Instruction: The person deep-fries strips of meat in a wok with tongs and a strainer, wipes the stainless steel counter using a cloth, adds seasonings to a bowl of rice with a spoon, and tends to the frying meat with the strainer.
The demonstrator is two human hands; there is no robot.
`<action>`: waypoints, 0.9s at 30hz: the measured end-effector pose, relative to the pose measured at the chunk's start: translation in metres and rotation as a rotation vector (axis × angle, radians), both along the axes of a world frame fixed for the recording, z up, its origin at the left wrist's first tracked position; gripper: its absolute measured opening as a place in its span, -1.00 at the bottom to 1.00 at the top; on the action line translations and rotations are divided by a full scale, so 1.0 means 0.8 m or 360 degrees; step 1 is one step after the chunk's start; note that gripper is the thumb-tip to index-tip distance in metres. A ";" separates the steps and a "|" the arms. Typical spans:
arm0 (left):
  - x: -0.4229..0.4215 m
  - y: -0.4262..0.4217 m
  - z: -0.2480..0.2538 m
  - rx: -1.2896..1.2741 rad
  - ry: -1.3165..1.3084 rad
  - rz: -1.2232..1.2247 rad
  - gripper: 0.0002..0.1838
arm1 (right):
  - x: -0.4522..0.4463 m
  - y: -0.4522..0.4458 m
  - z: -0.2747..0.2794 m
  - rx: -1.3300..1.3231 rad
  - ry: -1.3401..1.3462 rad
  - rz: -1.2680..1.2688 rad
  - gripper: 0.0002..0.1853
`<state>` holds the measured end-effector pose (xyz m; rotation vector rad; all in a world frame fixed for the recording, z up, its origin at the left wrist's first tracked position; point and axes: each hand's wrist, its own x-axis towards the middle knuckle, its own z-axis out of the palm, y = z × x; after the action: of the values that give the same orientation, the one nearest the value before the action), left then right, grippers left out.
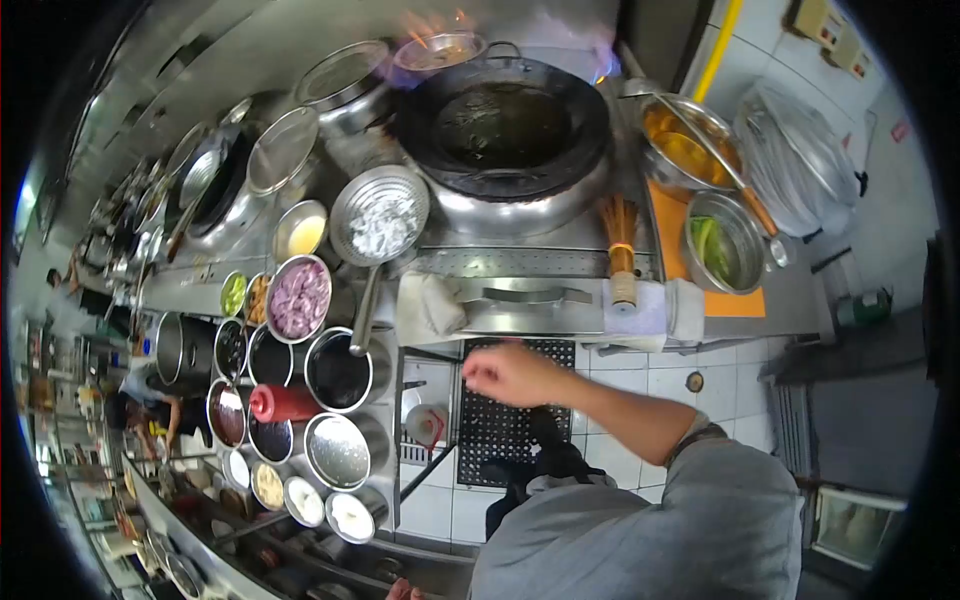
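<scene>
My right hand (508, 373) hangs over the black floor mat, just in front of the stove edge, its fingers curled together with nothing visible in them. Only a few fingertips of my left hand (403, 590) show at the bottom edge; the rest is out of frame. Ahead, a black wok (505, 125) holds dark liquid. A perforated ladle (380, 215) with white residue rests left of it, its handle pointing toward me. The bamboo brush (621, 250) stands at the stove's front edge. Folded cloths (430, 305) lie along that edge.
Pots of ingredients, including chopped onion (299, 298), and a red bottle (283, 403) stand left. At right are a steel bowl (722, 240) with green pieces and a pot of yellow liquid (690, 150). Flames rise behind the wok. Other people (160, 415) appear far left.
</scene>
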<state>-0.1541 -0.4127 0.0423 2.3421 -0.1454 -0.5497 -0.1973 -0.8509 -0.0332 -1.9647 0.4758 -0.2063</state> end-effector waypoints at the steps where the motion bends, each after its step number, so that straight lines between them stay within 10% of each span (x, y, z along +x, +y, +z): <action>1: 0.003 -0.001 0.000 -0.0044 0.0082 0.0081 -0.62 | -0.014 -0.023 0.051 -0.0004 0.0080 -0.0170 -0.79; 4: 0.042 0.005 -0.047 -0.0162 0.0104 -0.0206 -0.67 | -0.091 -0.122 0.116 -0.0332 -0.0062 -0.1024 -0.80; 8: 0.083 -0.049 -0.085 -0.0175 -0.0226 -0.0520 -0.76 | -0.316 -0.355 0.066 -0.1823 0.0561 -0.1586 -0.59; 12: 0.082 -0.109 -0.094 -0.0282 -0.0277 -0.0594 -0.71 | -0.507 -0.464 0.014 -0.1641 0.1771 -0.0900 -0.59; 18: 0.050 -0.187 -0.142 -0.0267 -0.0115 -0.0480 -0.69 | -0.496 -0.473 0.008 -0.1286 0.1286 -0.1153 -0.57; 25: 0.024 -0.152 -0.347 0.0197 0.0234 -0.0425 -0.64 | -0.430 -0.304 0.129 -0.0840 0.0643 -0.1215 -0.59; 27: 0.021 -0.041 -0.485 0.0576 0.0073 -0.0925 -0.60 | -0.419 -0.270 0.166 -0.0575 0.0231 -0.1252 -0.51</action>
<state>-0.1370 -0.4452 -0.3456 2.6270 -0.7784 -0.9751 -0.5328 -1.0668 0.0994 -2.0482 1.3764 -0.6838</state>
